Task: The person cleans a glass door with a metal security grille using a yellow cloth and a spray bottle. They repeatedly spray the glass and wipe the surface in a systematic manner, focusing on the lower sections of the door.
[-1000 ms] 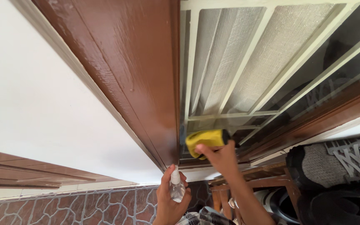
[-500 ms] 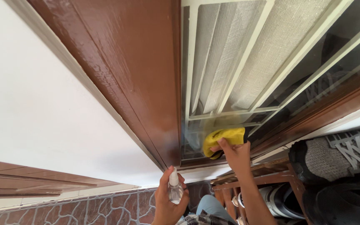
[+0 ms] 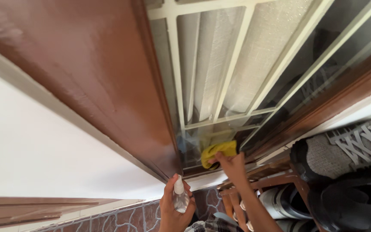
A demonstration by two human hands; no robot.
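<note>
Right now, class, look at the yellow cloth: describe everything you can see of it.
The yellow cloth is soft and bunched into a thick wad, like a microfibre rag, with a dark shadowed fold along its lower edge. It is pressed flat against the window glass at the bottom corner of the pane, beside the brown frame. The right hand holds it from below, fingers on its lower edge, partly covering it. Nothing else touches it.
</note>
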